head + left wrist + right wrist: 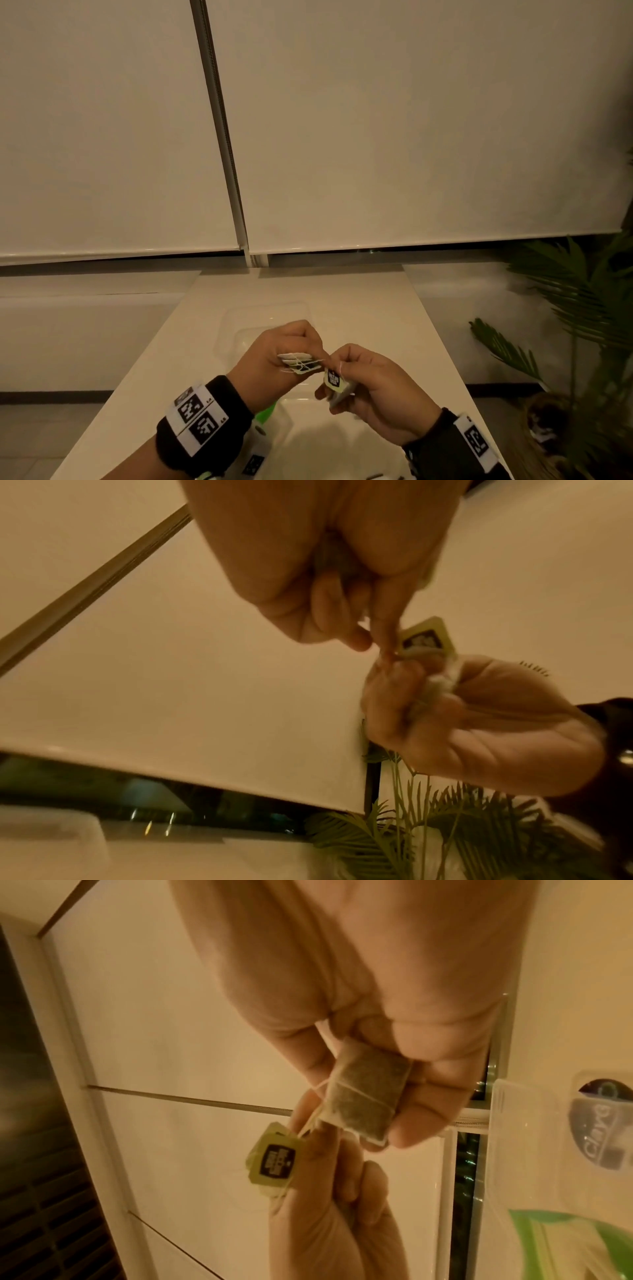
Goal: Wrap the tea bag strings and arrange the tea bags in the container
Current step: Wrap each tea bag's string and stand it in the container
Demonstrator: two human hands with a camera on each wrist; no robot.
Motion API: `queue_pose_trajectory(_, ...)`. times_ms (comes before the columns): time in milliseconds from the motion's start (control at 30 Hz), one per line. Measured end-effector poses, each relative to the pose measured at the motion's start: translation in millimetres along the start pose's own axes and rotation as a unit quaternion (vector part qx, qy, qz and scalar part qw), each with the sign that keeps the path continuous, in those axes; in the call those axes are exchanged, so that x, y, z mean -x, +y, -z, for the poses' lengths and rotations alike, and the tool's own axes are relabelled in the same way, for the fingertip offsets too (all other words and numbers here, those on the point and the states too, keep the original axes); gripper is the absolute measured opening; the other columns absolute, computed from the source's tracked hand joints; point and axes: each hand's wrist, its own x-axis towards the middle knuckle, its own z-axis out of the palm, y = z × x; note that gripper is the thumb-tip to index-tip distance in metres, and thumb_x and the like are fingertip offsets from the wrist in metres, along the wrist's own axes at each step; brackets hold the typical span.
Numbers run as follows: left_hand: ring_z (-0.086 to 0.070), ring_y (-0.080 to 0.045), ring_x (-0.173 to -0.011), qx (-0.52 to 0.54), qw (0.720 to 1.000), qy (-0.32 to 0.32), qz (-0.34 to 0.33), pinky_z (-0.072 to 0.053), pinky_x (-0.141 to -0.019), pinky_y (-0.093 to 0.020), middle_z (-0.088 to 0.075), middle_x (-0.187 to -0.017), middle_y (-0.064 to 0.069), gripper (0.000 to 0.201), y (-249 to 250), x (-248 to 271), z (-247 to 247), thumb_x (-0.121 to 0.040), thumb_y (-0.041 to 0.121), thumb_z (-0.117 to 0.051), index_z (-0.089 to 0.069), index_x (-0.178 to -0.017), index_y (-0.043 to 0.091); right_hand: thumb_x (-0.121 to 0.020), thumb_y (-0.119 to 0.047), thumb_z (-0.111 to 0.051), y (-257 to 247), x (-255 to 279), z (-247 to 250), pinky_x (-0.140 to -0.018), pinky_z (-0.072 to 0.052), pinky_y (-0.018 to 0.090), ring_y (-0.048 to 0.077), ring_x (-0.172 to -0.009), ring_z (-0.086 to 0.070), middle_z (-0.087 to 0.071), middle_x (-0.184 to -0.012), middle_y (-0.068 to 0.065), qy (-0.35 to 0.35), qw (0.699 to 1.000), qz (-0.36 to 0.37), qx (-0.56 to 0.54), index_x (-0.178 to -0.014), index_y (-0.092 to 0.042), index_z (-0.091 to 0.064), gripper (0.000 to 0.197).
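My left hand grips a small stack of tea bags with white string wound round them, held above the table. Just to its right, my right hand holds a single tea bag between thumb and fingers, with string crossing its face. This bag's yellow-green tag hangs on a short string between the two hands, against my left fingertips. The clear plastic container stands on the table just behind my hands. Its inside is mostly hidden by them.
A narrow white table runs away from me towards closed blinds. A green packet lies under my left wrist. A clear plastic piece with a round label shows in the right wrist view. A potted palm stands to the right.
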Motion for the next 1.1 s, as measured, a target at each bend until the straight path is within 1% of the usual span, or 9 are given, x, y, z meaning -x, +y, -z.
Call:
queue_pose_trajectory(67,-0.061,-0.013,-0.066,0.044,0.99,0.099,0.089,-0.049,-0.058,-0.027,-0.066,-0.082,-0.006,0.011,0,5,-10,-0.081,0.018,-0.075,-0.078,-0.088,0.026,-0.096,0.002,-0.045,2,-2,-1,-0.063,-0.051,0.034,0.027,-0.073,-0.061,-0.062,-0.08,0.018,0.036,0.999,0.027,-0.02,-0.086,-0.002,-0.056,0.015)
queue_pose_trajectory(133,-0.044,-0.015,-0.048,0.162,0.947,0.17,0.217,-0.036,-0.045,-0.022,-0.057,-0.063,-0.008,0.004,4,9,-21,-0.078,0.025,-0.076,-0.076,-0.076,0.022,-0.096,0.001,-0.047,4,-5,-2,-0.067,-0.053,0.036,0.028,-0.078,-0.059,-0.064,-0.083,0.018,0.068,0.996,0.052,-0.022,-0.086,-0.002,-0.057,0.014)
queue_pose_trajectory(200,-0.027,-0.014,-0.045,0.274,0.896,0.178,0.301,-0.026,-0.042,-0.02,-0.038,-0.051,-0.003,0.024,5,14,-32,-0.079,0.032,-0.077,-0.069,-0.062,0.016,-0.096,-0.001,-0.049,5,-8,-3,-0.072,-0.055,0.036,0.03,-0.083,-0.062,-0.068,-0.084,0.015,0.096,0.993,0.074,-0.005,-0.087,-0.002,-0.059,0.013)
queue_pose_trajectory(267,-0.021,-0.013,-0.046,0.32,0.871,0.173,0.33,-0.022,-0.043,-0.019,-0.031,-0.051,0.0,0.028,10,15,-38,-0.08,0.028,-0.071,-0.065,-0.055,0.018,-0.095,-0.001,-0.051,6,-9,-5,-0.071,-0.054,0.03,0.026,-0.08,-0.064,-0.069,-0.081,0.01,0.119,0.988,0.095,0.022,-0.088,-0.002,-0.061,0.012)
queue_pose_trajectory(367,-0.019,-0.015,-0.047,0.303,0.871,0.175,0.344,-0.02,-0.044,-0.02,-0.027,-0.053,-0.003,0.027,8,16,-40,-0.08,0.017,-0.074,-0.064,-0.055,0.018,-0.093,0.001,-0.054,7,-11,-7,-0.063,-0.05,0.019,0.015,-0.07,-0.062,-0.068,-0.074,0.004,0.141,0.98,0.125,0.063,-0.087,-0.002,-0.065,0.013)
queue_pose_trajectory(533,-0.022,-0.012,-0.044,0.276,0.88,0.178,0.344,-0.02,-0.042,-0.019,-0.03,-0.051,-0.001,0.011,9,12,-38,-0.077,0.011,-0.076,-0.067,-0.074,0.006,-0.09,0.003,-0.057,4,-12,-5,-0.055,-0.044,0.01,0.001,-0.06,-0.06,-0.069,-0.074,0.003,0.146,0.975,0.141,0.088,-0.088,0.001,-0.069,0.013)
queue_pose_trajectory(700,-0.024,-0.013,-0.043,0.29,0.867,0.203,0.352,-0.022,-0.042,-0.021,-0.033,-0.049,-0.002,0.012,12,13,-44,-0.086,0.0,-0.065,-0.062,-0.075,0.001,-0.089,-0.007,-0.062,5,-15,-3,-0.071,-0.045,0.025,0.011,-0.076,-0.061,-0.073,-0.083,0.002,0.15,0.976,0.122,0.105,-0.09,-0.01,-0.075,0.013)
queue_pose_trajectory(900,-0.026,-0.012,-0.04,0.278,0.878,0.182,0.345,-0.024,-0.04,-0.02,-0.036,-0.047,0.0,0.007,11,13,-43,-0.082,-0.003,-0.069,-0.062,-0.079,-0.002,-0.084,0.003,-0.066,-4,-12,7,-0.061,-0.047,0.015,0.006,-0.066,-0.06,-0.067,-0.07,-0.003,0.131,0.97,0.135,0.153,-0.087,-0.007,-0.072,0.012)
queue_pose_trajectory(1100,-0.028,-0.011,-0.04,0.244,0.895,0.185,0.326,-0.024,-0.04,-0.02,-0.043,-0.048,0.001,0.008,10,10,-42,-0.08,-0.002,-0.071,-0.066,-0.081,-0.007,-0.076,-0.006,-0.077,-16,-11,13,-0.066,-0.048,0.018,0.006,-0.067,-0.055,-0.063,-0.07,-0.002,0.101,0.932,0.159,0.311,-0.083,-0.008,-0.069,0.011)
